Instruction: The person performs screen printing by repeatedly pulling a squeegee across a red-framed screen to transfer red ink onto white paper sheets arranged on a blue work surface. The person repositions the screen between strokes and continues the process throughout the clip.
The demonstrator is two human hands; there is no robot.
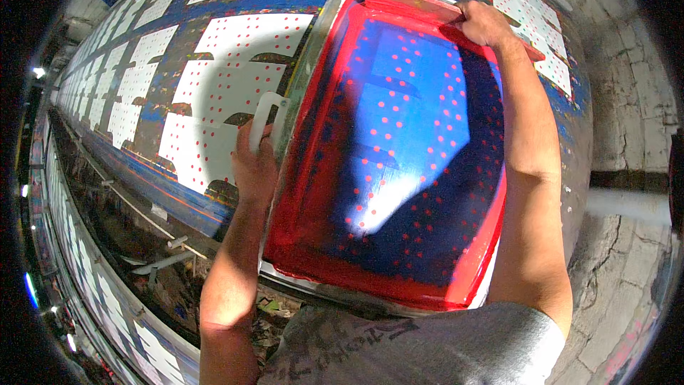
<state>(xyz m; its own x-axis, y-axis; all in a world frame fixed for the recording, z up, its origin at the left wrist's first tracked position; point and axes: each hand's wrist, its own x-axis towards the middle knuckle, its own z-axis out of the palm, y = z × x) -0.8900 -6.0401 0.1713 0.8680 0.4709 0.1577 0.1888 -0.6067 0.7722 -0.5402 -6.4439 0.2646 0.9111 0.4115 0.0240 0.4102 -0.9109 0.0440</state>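
Note:
A screen printing frame (303, 117) with a blue mesh (420, 85) lies tilted in front of me, red ink (306, 242) smeared along its inner edges. Rows of small red dots show across the mesh. My left hand (254, 164) is closed round the white handle (262, 117) on the frame's left side. At the far end, my right hand (488, 25) grips a red-stained squeegee (420, 6) that lies across the frame. The fingers of that hand are partly hidden behind its back.
Under the frame runs a long printing table (285, 1) with white cut pieces (235, 43) bearing red dots. A rail (107, 178) borders its left side, and another table with white pieces (92, 271) stands beyond. A cracked wall (627, 85) and a pipe (627, 204) are on the right.

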